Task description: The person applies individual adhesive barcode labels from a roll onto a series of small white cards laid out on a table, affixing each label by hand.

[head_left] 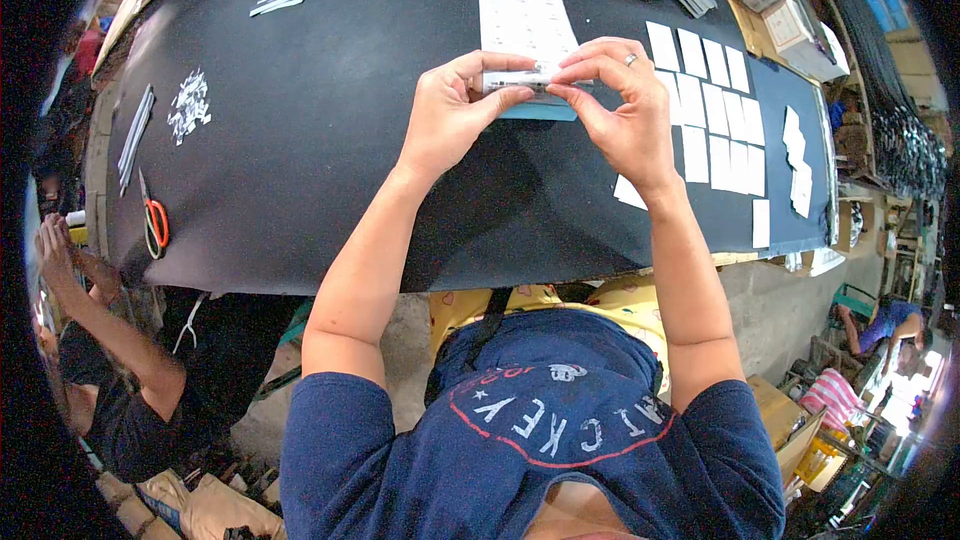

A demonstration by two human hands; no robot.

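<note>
A long white sheet of small printed labels (522,0) runs from the far edge of the black table down to my hands. Its near end is bent over into a narrow, shiny roll-like fold. My left hand (455,105) pinches the left end of that fold between thumb and fingers. At the right side, my right hand (620,100), with a ring on one finger, pinches the fold with thumb and fingertips together. Just below the fold shows a light blue strip (540,113). Fine detail between my fingertips is hidden.
White cards (720,160) lie in rows on the right. Orange-handled scissors (155,225), a heap of small white pieces (190,110) and grey strips (137,140) are on the left. Boxes (800,35) stand at the back right. Another person's arm (130,335) is at the left.
</note>
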